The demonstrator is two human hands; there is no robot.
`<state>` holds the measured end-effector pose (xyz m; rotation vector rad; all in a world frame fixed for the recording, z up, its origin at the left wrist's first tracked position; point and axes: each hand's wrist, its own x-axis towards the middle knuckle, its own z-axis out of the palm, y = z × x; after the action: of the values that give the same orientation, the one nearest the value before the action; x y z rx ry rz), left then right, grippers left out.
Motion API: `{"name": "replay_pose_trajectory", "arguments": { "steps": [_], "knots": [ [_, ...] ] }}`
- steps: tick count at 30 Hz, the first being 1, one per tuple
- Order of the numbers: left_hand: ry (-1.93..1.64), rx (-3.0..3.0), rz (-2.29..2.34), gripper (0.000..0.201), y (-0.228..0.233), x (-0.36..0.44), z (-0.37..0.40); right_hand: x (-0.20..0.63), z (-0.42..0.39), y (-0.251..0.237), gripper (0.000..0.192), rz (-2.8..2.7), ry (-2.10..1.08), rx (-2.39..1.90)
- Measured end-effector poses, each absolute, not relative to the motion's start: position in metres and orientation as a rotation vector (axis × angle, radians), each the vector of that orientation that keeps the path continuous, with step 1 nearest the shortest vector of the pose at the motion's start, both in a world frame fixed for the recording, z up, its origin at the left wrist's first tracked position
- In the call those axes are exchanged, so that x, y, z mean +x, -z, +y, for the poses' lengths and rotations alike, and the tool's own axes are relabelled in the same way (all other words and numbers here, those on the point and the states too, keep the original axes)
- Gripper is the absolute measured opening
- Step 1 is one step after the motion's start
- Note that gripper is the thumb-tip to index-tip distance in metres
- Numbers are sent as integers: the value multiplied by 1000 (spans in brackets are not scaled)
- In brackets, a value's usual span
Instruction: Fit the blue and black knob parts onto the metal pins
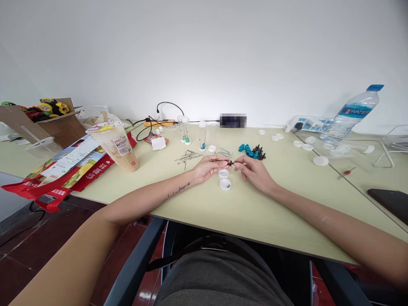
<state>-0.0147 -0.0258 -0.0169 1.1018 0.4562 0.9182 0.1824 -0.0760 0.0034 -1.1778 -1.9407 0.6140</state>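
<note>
Pale green surface [255,212] against a blank white wall, strewn with small parts.

Left hand [208,166] and right hand [253,170] pinched together on one small black bead [230,162] and a thin pin, just above two white caps [225,179]. Best kept low and steady, fingertips close. "WATER" readable on the bottle [352,114]; red bag print [63,172] unclear.
</note>
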Motion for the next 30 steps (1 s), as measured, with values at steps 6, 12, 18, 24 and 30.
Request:
{"name": "replay_pose_trajectory", "arguments": {
  "steps": [6,12,18,24,30],
  "knots": [
    [-905,1112,454,23,16,-15,-27,184,-74,-3,46,-2007,-584,-1200],
    [-908,1114,460,24,17,-15,-27,185,-73,-2,48,-2016,-605,-1209],
    [-911,1108,452,24,17,-15,-26,183,-75,-5,45,-2018,-601,-1217],
    [-907,1118,456,24,17,-15,-26,183,-75,-4,45,-2029,-608,-1217],
    [-915,1108,460,25,17,-14,-26,184,-74,-1,48,-2007,-650,-1175]
  ]
}}
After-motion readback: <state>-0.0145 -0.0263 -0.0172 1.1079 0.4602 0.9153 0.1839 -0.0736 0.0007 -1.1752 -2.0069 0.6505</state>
